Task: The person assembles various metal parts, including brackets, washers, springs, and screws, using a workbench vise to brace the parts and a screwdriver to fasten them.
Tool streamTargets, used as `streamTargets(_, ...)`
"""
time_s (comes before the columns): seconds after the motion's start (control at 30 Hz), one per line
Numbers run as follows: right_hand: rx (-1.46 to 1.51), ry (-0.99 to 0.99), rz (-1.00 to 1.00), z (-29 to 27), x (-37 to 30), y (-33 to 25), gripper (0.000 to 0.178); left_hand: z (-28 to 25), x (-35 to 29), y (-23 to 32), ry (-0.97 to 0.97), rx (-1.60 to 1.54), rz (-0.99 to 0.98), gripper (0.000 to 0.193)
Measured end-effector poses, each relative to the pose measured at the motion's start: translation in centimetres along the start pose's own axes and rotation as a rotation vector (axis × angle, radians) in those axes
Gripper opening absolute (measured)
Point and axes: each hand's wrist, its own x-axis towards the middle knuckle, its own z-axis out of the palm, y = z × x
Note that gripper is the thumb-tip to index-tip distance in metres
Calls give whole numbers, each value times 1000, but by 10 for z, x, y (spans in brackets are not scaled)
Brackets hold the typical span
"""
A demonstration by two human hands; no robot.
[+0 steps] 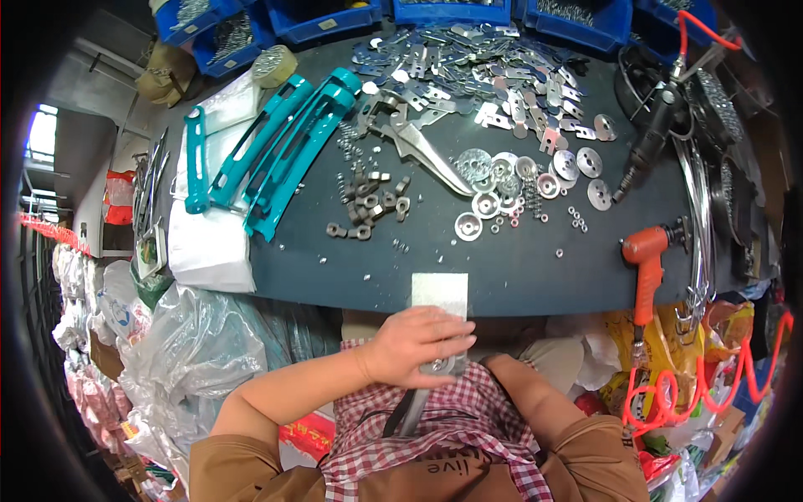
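Observation:
My left hand point(421, 345) is closed at the table's front edge, its fingers bent over a grey metal part point(437, 366) that mostly hides beneath them. Below this hand a long grey bar point(409, 412) slants toward my apron; whether it belongs to that part, I cannot tell. Just beyond my fingers a pale rectangular block point(440, 290) juts over the table edge. My right forearm point(535, 400) reaches down toward my lap, and the hand at its end is hidden.
On the dark table point(493, 276) lie teal tool frames point(288, 151), a metal lever point(422, 151), small nuts point(368, 201), round discs point(502, 180) and a heap of flat plates point(502, 79). Blue bins point(573, 25) line the back. At right are an orange air tool point(647, 268) and coiled hose point(669, 393).

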Motion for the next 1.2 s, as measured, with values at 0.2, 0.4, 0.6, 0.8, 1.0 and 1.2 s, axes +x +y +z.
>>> streamTargets(0.2,-155,67,10,-26,-20,-19,47,13,-14,4,54,80,43,57)
streamTargets(0.4,-123,31,80,14,-85,-46,48,13,-11,14,185,-50,-220,79)
streamTargets(0.6,100,354,23,-65,-182,-104,40,18,-19,15,285,-73,-258,70)
streamTargets(0.8,642,1179,-110,-203,-201,-152,24,24,-17,16,243,-108,-239,64)
streamTargets(1.0,-460,1481,-65,-276,-72,-168,35,19,-19,17,218,-63,-184,62)
streamTargets(1.2,-525,1362,-16,-308,-47,-150,30,12,-20,6,191,-126,-128,55)
